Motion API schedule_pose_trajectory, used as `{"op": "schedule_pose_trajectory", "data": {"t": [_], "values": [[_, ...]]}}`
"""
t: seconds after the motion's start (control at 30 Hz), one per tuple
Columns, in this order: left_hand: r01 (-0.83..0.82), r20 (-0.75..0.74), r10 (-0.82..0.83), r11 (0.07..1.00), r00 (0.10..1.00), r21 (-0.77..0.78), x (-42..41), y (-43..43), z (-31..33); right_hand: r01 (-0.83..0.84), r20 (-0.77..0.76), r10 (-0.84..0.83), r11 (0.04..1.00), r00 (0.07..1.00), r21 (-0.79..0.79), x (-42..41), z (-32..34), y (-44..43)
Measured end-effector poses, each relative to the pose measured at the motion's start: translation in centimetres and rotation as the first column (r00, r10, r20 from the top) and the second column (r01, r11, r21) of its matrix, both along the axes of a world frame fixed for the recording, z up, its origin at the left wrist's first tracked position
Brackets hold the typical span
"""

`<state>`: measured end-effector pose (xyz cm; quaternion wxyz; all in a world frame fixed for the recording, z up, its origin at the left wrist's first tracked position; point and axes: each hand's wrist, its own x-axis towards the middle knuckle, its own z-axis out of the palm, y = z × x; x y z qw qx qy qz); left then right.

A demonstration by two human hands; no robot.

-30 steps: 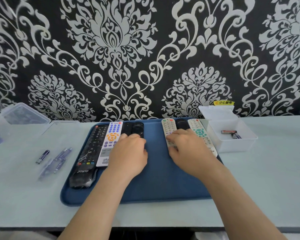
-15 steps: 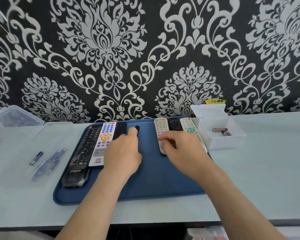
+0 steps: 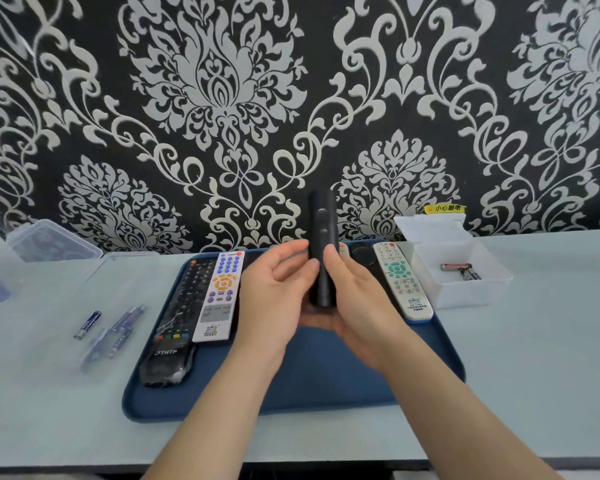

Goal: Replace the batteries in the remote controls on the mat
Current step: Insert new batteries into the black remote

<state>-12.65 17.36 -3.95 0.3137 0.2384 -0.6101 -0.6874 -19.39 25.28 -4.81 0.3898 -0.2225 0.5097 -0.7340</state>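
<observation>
A slim black remote (image 3: 322, 237) stands upright above the blue mat (image 3: 291, 386), held by both hands. My left hand (image 3: 274, 299) grips its lower part from the left, thumb on the front. My right hand (image 3: 357, 306) grips it from the right. On the mat lie a long black remote (image 3: 179, 313), a white remote with blue and orange buttons (image 3: 219, 296), and a white remote with teal buttons (image 3: 402, 282). Another white remote and a black round-pad remote (image 3: 362, 254) are partly hidden behind my right hand.
Loose batteries (image 3: 88, 324) and a clear battery pack (image 3: 118, 329) lie left of the mat. A white open box (image 3: 471, 292) at the right holds two batteries (image 3: 461, 270). Clear plastic containers (image 3: 49, 240) stand at the far left by the patterned wall.
Both hands have lifted the slim black remote off the mat and raised it upright between them. Earlier my hands rested on separate remotes lying on the mat.
</observation>
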Motion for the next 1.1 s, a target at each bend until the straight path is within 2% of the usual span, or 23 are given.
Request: {"op": "schedule_pose_trajectory", "data": {"t": [0.13, 0.27, 0.37, 0.43, 0.47, 0.5, 0.57, 0.67, 0.7, 0.8, 0.9, 0.97, 1.03, 1.1], "values": [[-0.029, 0.029, 0.034, 0.986, 0.999, -0.164, 0.2, -0.4, 0.6, 0.004, 0.016, -0.003, 0.998, 1.000, -0.058, -0.2, 0.0, -0.4], [-0.032, 0.001, 0.032, 0.985, 0.999, -0.167, 0.6, -0.9, 0.9, -0.031, -0.013, 0.030, 0.994, 0.999, -0.107, -0.3, -0.1, -0.8], [0.025, -0.014, -0.027, 0.989, 1.000, -0.147, 1.0, -1.3, 1.1, -0.094, -0.007, 0.094, 0.984, 0.996, -0.148, -0.4, -0.2, -1.0], [0.047, 0.023, -0.043, 0.977, 0.999, -0.207, 1.1, -1.7, 0.8, -0.115, 0.013, 0.119, 0.982, 0.993, -0.150, -0.5, -0.1, -1.0], [0.034, 0.074, -0.010, 0.947, 0.997, -0.321, 1.1, -2.0, 0.6, -0.110, 0.028, 0.115, 0.984, 0.993, -0.140, -0.5, -0.1, -1.1], [0.025, 0.136, 0.047, 0.873, 0.990, -0.487, 1.2, -2.4, 0.3, -0.095, 0.049, 0.102, 0.987, 0.994, -0.131, -0.6, 0.0, -1.2], [0.105, 0.221, 0.097, 0.654, 0.970, -0.749, 1.4, -2.6, 0.2, -0.032, 0.109, 0.046, 0.991, 0.993, -0.128, -0.9, 0.1, -1.3], [0.331, 0.375, 0.002, 0.462, 0.927, -0.823, 1.5, -1.4, 0.0, 0.099, 0.144, -0.086, 0.991, 0.986, -0.087, -1.4, 0.2, -1.0], [0.336, 0.379, 0.024, 0.413, 0.925, -0.846, 1.4, -1.1, 0.0, 0.118, 0.135, -0.110, 0.992, 0.985, -0.050, -1.5, 0.2, -0.9], [0.261, 0.308, 0.108, 0.315, 0.945, -0.912, 1.5, -1.1, 0.0, 0.129, 0.150, -0.130, 0.991, 0.980, 0.015, -1.5, 0.2, -0.7], [0.222, 0.242, 0.062, 0.238, 0.968, -0.946, 1.5, -0.9, 0.3, 0.165, 0.171, -0.170, 0.985, 0.971, 0.042, -1.7, 0.2, -0.6], [0.124, 0.136, 0.043, 0.215, 0.990, -0.969, 1.6, -0.4, 0.4, 0.202, 0.174, -0.210, 0.978, 0.962, 0.060, -2.0, 0.1, -0.6], [-0.046, -0.019, 0.106, 0.252, 0.994, -0.967, 1.7, -0.6, 0.7, 0.251, 0.184, -0.261, 0.965, 0.948, 0.078, -2.4, 0.2, -0.6], [-0.166, -0.091, 0.201, 0.397, 0.975, -0.903, 2.2, -1.5, 1.5, 0.301, 0.182, -0.311, 0.950, 0.933, 0.078, -2.8, 0.2, -0.5]]}}
